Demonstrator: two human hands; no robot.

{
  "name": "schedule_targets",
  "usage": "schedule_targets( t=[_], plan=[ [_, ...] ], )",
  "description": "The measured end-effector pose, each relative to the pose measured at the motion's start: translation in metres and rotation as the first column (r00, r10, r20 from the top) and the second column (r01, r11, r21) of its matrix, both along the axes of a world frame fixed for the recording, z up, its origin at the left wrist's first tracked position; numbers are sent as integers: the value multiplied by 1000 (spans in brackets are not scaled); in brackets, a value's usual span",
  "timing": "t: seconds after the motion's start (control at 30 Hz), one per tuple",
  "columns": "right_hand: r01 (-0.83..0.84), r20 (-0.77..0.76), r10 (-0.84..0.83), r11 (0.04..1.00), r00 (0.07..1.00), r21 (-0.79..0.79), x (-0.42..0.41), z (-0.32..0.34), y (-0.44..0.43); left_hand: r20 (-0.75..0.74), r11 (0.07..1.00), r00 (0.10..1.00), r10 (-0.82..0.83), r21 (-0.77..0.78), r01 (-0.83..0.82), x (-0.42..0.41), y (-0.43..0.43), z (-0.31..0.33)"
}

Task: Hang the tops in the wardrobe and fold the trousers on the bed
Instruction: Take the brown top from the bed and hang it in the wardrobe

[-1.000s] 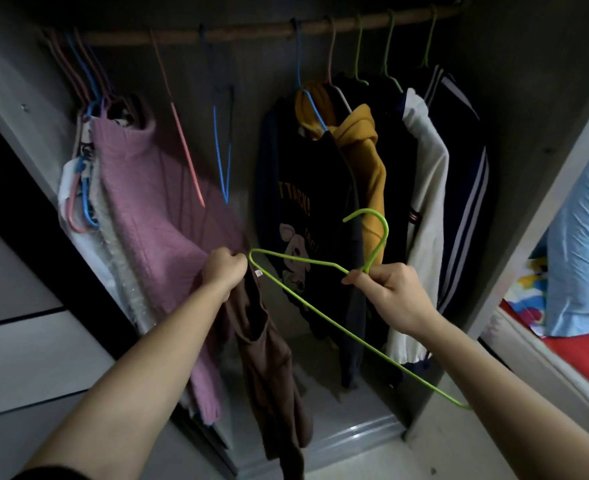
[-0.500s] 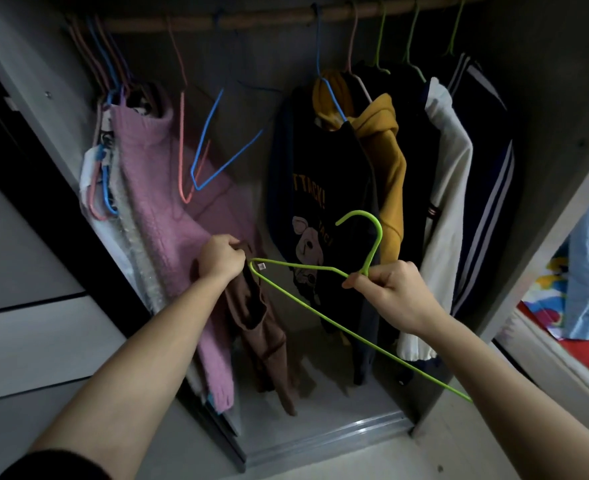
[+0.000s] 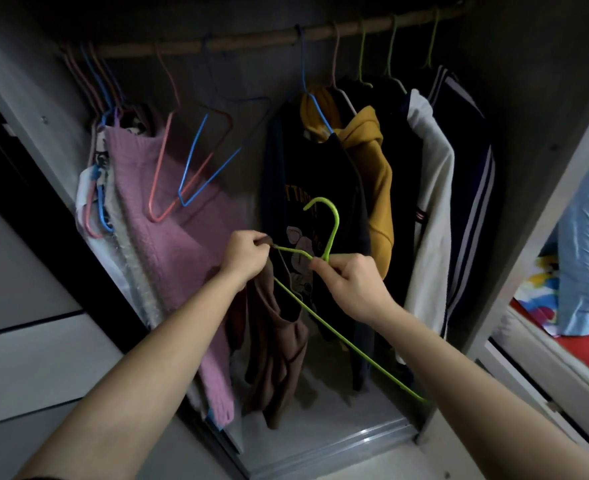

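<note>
Your wardrobe (image 3: pixel 528 133) stands open, with tops hung along either side of its rail (image 3: pixel 251 43). The brown top (image 3: pixel 275 341) dangles limp below your hands, in front of the middle. It looks soft and light, so it should slip off thin wire unless you take it by the shoulder. The green hanger (image 3: pixel 334 237) is stiff and slick. Your left hand (image 3: pixel 244 258) pinches the top's upper edge at the hanger's arm tip, and your right hand (image 3: pixel 352 285) pinches the wire under the hook. Whether the tip is inside the neckline is unclear in this dim light.

Two hands (image 3: pixel 246 258) (image 3: pixel 353 289), one green hanger (image 3: pixel 335 225), one brown top (image 3: pixel 275 344), one rail (image 3: pixel 251 41).
</note>
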State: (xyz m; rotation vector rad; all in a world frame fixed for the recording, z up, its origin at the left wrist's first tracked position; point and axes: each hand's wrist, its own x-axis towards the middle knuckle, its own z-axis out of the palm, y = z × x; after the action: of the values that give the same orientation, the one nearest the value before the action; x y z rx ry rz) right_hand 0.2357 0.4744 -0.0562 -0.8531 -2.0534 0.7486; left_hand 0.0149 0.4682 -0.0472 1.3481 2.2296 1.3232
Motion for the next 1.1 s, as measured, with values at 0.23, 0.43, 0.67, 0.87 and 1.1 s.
schedule_targets(
  t=[0.23,0.43,0.67,0.87,1.1],
  plan=[
    [7,168,15,992,986,-128,-13,-16,18,1,986,990,-141,85,140,15,-5,34],
    [96,29,-93,988,995,-119,-24,-11,18,-66,967,977,-203,146,211,29,-5,60],
    [152,-216,-162,986,963,-62,-19,25,31,-11,947,949,-314,71,314,11,-4,77],
    [93,-191,-70,989,979,115,7,53,48,-397,977,895,-205,-28,211,-8,6,82],
    [79,-35,-71,926,997,369,35,86,69,-617,954,758,-213,38,299,-3,16,96]
  ],
)
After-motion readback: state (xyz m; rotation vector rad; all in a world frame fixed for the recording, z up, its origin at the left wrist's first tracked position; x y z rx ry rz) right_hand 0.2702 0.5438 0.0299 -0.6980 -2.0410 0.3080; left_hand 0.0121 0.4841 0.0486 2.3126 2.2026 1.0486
